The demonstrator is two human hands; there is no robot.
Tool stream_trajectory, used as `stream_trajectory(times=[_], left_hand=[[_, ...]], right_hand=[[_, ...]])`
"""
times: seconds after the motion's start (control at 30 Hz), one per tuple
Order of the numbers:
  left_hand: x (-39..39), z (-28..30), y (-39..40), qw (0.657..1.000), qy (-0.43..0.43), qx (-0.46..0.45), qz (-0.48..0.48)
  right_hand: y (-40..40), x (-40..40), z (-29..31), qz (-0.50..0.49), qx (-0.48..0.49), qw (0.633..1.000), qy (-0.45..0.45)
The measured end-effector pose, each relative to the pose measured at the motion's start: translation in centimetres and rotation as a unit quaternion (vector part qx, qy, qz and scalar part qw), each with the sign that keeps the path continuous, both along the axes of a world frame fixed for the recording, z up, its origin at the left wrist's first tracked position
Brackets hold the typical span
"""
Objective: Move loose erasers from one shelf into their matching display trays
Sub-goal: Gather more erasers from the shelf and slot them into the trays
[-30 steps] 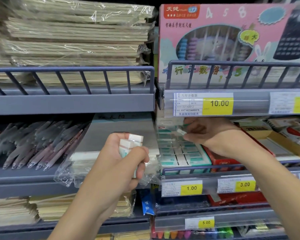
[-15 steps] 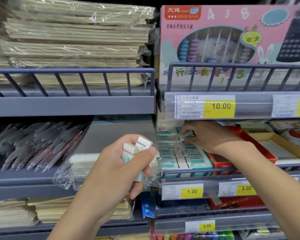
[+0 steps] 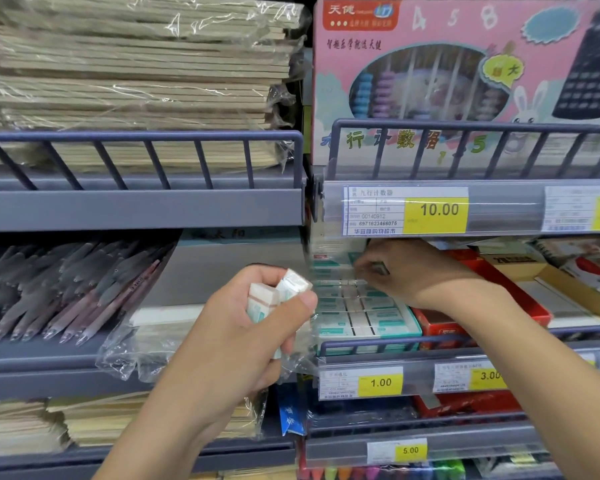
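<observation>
erasers in left hand: small bunch of wrapped erasers (image 3: 280, 295), white with teal sleeves, held up in front of the shelf, left of the tray
left grip: left hand (image 3: 243, 327) curled round the bunch, thumb pressed across the front
right grip: right hand (image 3: 406, 271) reached in over the back of the tray, fingertips pinched narrow; what it holds is blurred, cannot tell
tray: teal display tray (image 3: 368, 313) behind the shelf rail, rows of matching erasers packed tight, few gaps
handling: probably light, small, slightly rubbery; glossy wrap looks slippery, bunch could spill
where to hold: pinch one eraser by its long sides, slot it end-first into a gap
price tags: 10.00 tag (image 3: 436, 210) with 00140912 and 6971623466075; 1.00 tag (image 3: 380, 382) under the tray; 3.00 tag (image 3: 489, 375); 5.00 tag (image 3: 410, 450)
abacus box: pink abacus box (image 3: 465, 64), digits 4 5 8, Chinese brand text too small to trust
</observation>
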State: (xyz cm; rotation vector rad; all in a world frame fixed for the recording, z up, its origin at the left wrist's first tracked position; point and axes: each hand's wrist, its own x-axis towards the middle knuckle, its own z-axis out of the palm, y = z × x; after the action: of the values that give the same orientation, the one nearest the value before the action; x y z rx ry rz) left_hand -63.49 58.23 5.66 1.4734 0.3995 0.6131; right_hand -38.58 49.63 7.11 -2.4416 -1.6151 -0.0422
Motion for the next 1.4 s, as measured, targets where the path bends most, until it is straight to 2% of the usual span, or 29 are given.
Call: stream_trajectory(times=[0.03,0.1,0.27,0.33,0.6,0.73,0.87,1.0,1.13,1.4], left_hand=[[0.0,0.0,0.0,1.0,0.004,0.006,-0.005],[0.0,0.0,0.0,1.0,0.014,0.014,-0.013],[0.3,-0.3,0.1,1.0,0.013,-0.006,-0.012],[0.4,-0.5,0.2,1.0,0.01,-0.012,-0.009],[0.3,-0.5,0.1,0.999,0.008,-0.029,-0.015],[0.2,-0.1,-0.1,0.999,0.02,-0.042,-0.013],[0.1,-0.2,0.3,0.998,0.028,-0.052,0.006],[0.0,-0.6,0.8,0.998,0.037,-0.042,0.008],[0.1,-0.8,1.0,1.0,0.021,-0.01,-0.011],[0.2,-0.9,1.1,1.0,0.009,0.005,-0.005]], right_hand=[[-0.3,-0.7,0.1,-0.004,0.035,0.999,0.032],[-1.1,-2.5,0.3,0.017,0.106,0.983,0.152],[-3.1,-6.6,1.1,0.214,0.155,0.927,0.265],[-3.1,-6.9,1.0,0.245,0.177,0.912,0.277],[-2.8,-6.7,0.2,0.261,0.234,0.874,0.337],[-3.3,-6.4,0.4,0.237,0.236,0.881,0.335],[-4.2,-4.5,0.7,0.135,0.255,0.911,0.296],[-3.4,-2.8,0.0,0.068,0.304,0.887,0.34],[-1.8,-1.5,-1.0,0.009,0.232,0.925,0.301],[0.4,-0.8,-1.8,0.008,0.137,0.967,0.212]])
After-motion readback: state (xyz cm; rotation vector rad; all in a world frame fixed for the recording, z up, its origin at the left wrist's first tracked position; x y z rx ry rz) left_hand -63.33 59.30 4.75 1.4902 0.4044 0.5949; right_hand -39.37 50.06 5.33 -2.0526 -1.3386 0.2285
